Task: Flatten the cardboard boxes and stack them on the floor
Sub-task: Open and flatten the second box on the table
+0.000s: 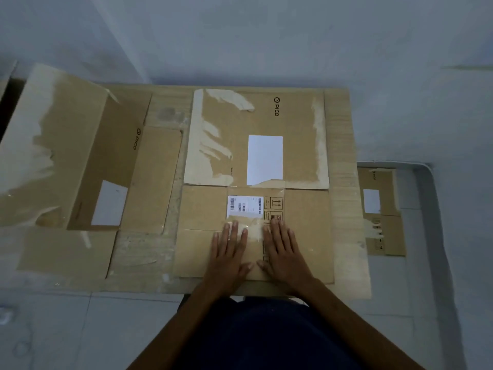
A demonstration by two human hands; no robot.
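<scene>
A flattened brown cardboard box with a white label and torn tape lies flat on the wooden table in front of me. My left hand and my right hand press palm-down, fingers spread, side by side on its near flaps, just below a barcode sticker. Another box, still partly upright with open flaps, stands on the table's left side. On the floor to the right lies a flattened box, partly hidden by the table edge.
The table stands against a pale wall. Light tiled floor runs along the near side and to the right. A dark opening shows at the far left edge. My dark trousers fill the bottom centre.
</scene>
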